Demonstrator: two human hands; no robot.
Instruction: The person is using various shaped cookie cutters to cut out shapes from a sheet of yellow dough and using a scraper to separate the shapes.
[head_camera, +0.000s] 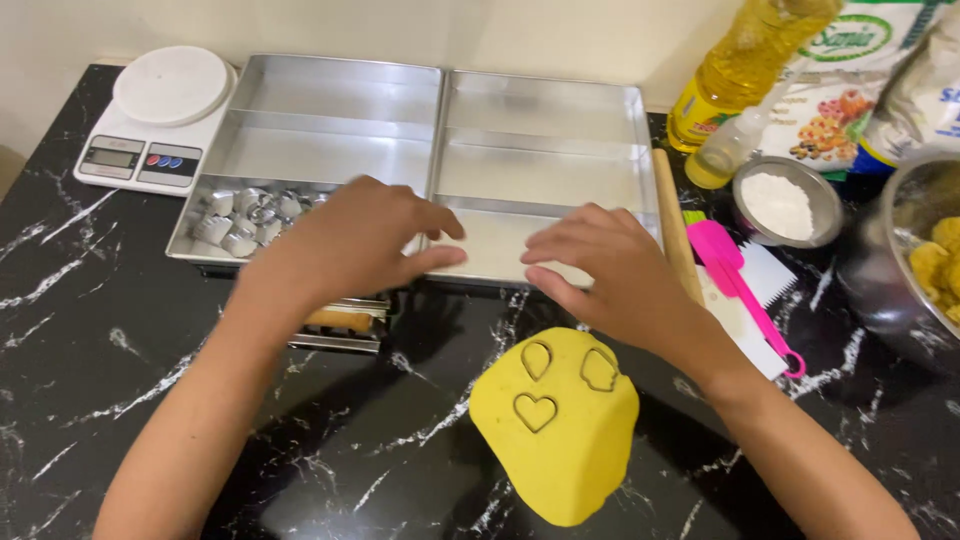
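Two empty, loosely spread hands, left hand (345, 245) and right hand (610, 265), are held over the metal trays (540, 150) at the black marble table's (90, 330) far edge, while the rolled yellow dough (570, 455), stamped with three shapes, lies toward the near edge, where its cut-outs could be torn if lifted carelessly.

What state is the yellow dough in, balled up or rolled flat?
Rolled flat: the yellow dough lies spread on the black counter, with three cutter outlines pressed into its top.

A black marbled counter (90, 330) bears yellow rolled dough (560, 440), two metal trays (340, 130), a kitchen scale (155, 120).
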